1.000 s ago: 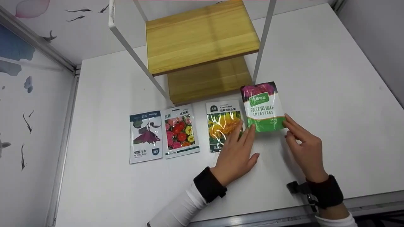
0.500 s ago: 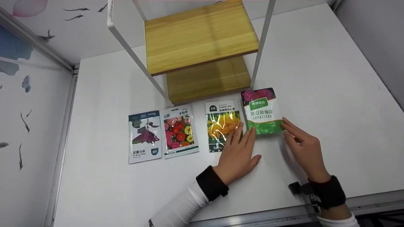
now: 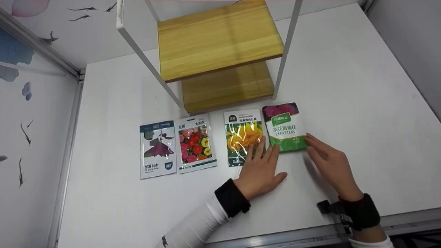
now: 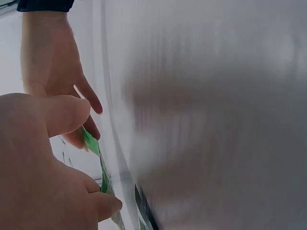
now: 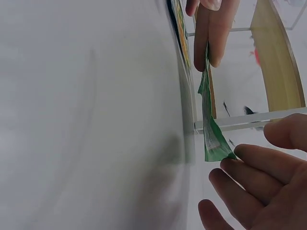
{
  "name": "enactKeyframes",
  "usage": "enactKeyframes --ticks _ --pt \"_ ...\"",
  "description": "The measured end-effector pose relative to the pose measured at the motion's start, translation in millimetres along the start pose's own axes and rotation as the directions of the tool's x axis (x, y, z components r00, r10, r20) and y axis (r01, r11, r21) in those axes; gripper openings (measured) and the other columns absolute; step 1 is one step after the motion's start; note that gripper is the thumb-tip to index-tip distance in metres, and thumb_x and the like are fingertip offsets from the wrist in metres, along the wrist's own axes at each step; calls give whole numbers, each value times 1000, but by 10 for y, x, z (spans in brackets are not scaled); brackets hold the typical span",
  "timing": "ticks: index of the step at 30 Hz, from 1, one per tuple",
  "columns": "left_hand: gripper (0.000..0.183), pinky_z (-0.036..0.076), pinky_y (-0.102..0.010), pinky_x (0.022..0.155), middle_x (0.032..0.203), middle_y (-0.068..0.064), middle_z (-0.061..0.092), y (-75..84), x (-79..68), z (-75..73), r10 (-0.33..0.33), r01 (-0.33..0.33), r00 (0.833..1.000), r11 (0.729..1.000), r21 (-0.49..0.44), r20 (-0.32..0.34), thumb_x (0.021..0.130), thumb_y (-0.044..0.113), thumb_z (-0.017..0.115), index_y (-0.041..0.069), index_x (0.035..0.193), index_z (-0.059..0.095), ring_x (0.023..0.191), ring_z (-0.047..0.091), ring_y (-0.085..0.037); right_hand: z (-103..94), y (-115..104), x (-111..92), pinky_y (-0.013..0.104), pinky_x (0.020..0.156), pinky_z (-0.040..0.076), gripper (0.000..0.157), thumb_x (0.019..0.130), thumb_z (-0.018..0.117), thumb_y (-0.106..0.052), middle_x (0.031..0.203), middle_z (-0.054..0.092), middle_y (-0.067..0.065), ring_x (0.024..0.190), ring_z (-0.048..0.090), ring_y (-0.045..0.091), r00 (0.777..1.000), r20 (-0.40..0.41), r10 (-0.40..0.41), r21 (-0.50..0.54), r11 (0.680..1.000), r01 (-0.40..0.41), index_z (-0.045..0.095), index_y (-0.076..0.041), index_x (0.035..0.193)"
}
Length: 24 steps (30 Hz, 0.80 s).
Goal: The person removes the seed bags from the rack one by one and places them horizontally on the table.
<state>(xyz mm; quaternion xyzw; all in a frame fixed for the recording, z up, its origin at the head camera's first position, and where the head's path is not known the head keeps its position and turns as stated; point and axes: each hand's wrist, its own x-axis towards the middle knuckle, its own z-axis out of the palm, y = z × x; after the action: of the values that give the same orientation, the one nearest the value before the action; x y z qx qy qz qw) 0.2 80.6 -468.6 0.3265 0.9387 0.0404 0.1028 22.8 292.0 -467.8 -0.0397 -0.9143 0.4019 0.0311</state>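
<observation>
My left hand (image 3: 260, 174) lies with fingers extended over the lower part of a yellow-flower seed packet (image 3: 241, 137). Its index finger reaches the lower left corner of a green-and-white impatiens seed packet (image 3: 284, 132). At that packet's lower right corner, the fingertips of my right hand (image 3: 329, 163) touch the edge. In the right wrist view the thumb stands apart from these fingers, and the packet's near green edge (image 5: 218, 151) looks bent and slightly above the table. To the left lie a red-flower seed packet (image 3: 196, 144) and a purple-flower seed packet (image 3: 158, 150), side by side.
Behind the packets stands a two-tier rack with wooden shelves (image 3: 220, 44) and pale side posts (image 3: 286, 58). The white table (image 3: 361, 103) has a metal front edge (image 3: 289, 237). A printed wall panel (image 3: 38, 120) rises at the left.
The impatiens packet has moved toward me, away from the rack post, and now sits level beside the yellow-flower packet. Both hands have shifted slightly nearer with it.
</observation>
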Motion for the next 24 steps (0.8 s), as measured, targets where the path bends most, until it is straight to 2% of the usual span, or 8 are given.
enactKeyframes --ticks 2,8,17,24 --pt "78 2 -48 105 147 -2 18 5 9 -8 -2 2 1000 1000 -3 15 87 62 26 11 144 11 134 -11 -27 -6 6 3 41 91 39 42 91 49 -37 129 47 -5 118 44 17 1000 19 16 -8 1000 -16 54 -13 124" --pt "75 2 -45 106 147 -2 18 0 54 3 0 0 999 1000 2 35 88 60 29 11 144 15 134 -8 -24 -11 9 9 46 91 38 45 90 48 -40 131 46 -2 120 42 21 997 59 45 -13 999 -45 53 -12 125" --pt "68 8 -41 107 140 -3 35 -27 81 -46 50 -49 999 998 28 -22 88 54 38 14 141 27 135 10 -22 -2 -8 -15 52 93 34 52 90 47 -43 134 42 11 123 37 31 988 104 112 -33 993 -110 46 -12 131" --pt "61 13 -41 106 133 -4 44 -14 84 -87 53 -53 998 998 16 -42 89 52 40 17 138 34 131 24 -22 5 25 -41 52 93 33 53 90 46 -43 135 41 12 124 35 31 986 109 130 -24 991 -128 46 -10 131"
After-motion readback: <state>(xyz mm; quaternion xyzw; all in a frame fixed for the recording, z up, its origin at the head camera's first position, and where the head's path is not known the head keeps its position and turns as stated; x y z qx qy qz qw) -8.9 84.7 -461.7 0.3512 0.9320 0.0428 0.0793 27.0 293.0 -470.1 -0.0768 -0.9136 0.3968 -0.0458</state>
